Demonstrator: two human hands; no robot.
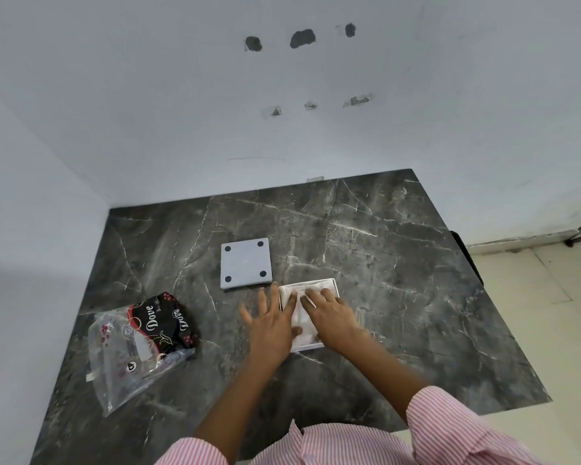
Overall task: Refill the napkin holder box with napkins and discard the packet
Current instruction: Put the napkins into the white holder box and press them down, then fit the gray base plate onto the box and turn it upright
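A big dark table (399,263) with pale cracks like marble fills the middle, pushed into the corner of a white wall (182,95). The wall has a few dark holes and bits of old tape on it. A pale floor (550,297) shows on the right.

On the near left of the table lies the packet (138,344). It is clear plastic with a black and red part that says "Dove". It looks flat and crumpled, well apart from the box.

Farther back, near the middle, lies a grey square lid (245,263) with four black dots at its corners. It is just beside the far left corner of the box.

The white napkin holder box (329,285) sits in the middle, open on top. White napkins (302,317) fill it.

Both arms wear pink striped sleeves (450,417). The left hand (270,325) is flat with fingers spread apart, resting on the left edge of the box and the napkins. The right hand (329,313) lies flat too, fingers open, pressing down on the napkins inside the box. Neither hand is gripping anything.
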